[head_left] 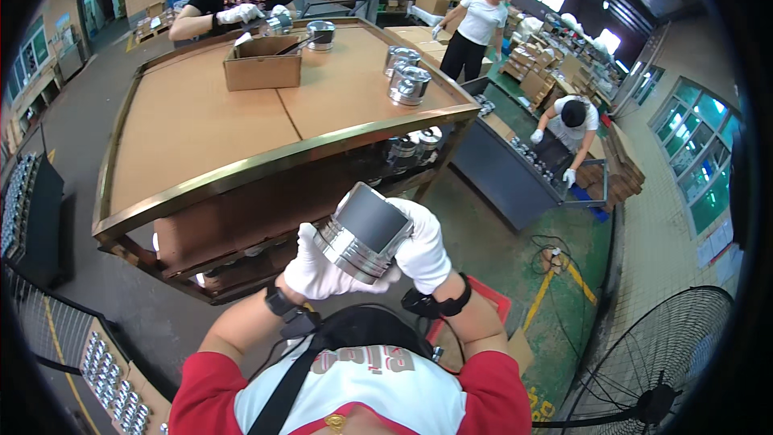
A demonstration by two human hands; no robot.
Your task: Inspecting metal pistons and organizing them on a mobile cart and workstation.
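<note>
A metal engine piston (pixel 372 221) is between my two white-gloved hands, in front of my chest. It is tilted, with its dark grey coated skirt up and its shiny ring grooves toward me. My left hand (pixel 310 268) cups it from the left and below. On the other side, my right hand (pixel 424 246) closes round its right edge. Some fingers are hidden behind the piston. Past my hands stands a brown-topped table (pixel 201 133) with a metal rim, and more pistons (pixel 409 84) stand near its right corner.
On the table sits an open cardboard box (pixel 262 64); a gloved co-worker (pixel 250 0) handles a piston behind it. More pistons (pixel 415 147) rest on the lower shelf. To the right are a grey cart (pixel 503 173), a bending co-worker (pixel 573 125) and a large fan (pixel 656 370).
</note>
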